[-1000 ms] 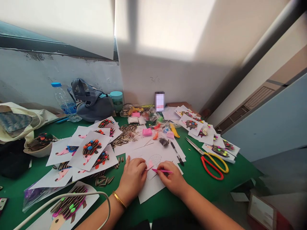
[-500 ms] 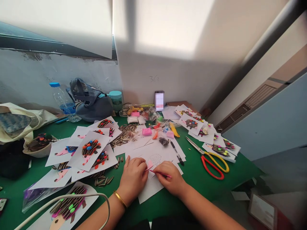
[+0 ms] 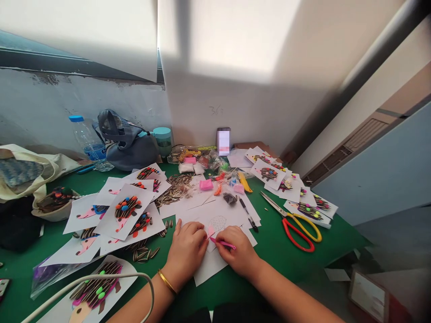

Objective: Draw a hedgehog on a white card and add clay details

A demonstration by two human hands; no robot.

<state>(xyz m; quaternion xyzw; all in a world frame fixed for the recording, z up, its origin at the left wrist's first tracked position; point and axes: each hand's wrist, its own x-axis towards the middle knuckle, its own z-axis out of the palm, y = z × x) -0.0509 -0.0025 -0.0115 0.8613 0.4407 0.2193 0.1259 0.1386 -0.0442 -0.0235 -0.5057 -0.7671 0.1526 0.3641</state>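
My right hand [image 3: 237,251] is closed on a slim pink modelling tool [image 3: 226,244], its tip pointing left over the paper. My left hand [image 3: 188,244] rests on the white sheet [image 3: 210,268], thumb and forefinger drawn together close to the tool's tip. Whatever is between those fingertips is too small to make out. Just beyond them, a flat piece of pink clay [image 3: 211,230] lies on the sheet, at the left end of a pencil-drawn hedgehog outline [image 3: 218,223] with a scale-like pattern.
Scissors [image 3: 291,220] and a black pen [image 3: 248,215] lie to the right. Sunflower seeds [image 3: 175,188], pink clay blocks [image 3: 206,185] and a phone [image 3: 223,141] are farther back. Hedgehog pictures [image 3: 126,208] are piled left, more [image 3: 269,174] right. A white cable [image 3: 101,276] crosses the lower left.
The pink tool has swung in my right hand, its back end now nearer the left hand and showing more plainly. Both hands stay in nearly the same place.
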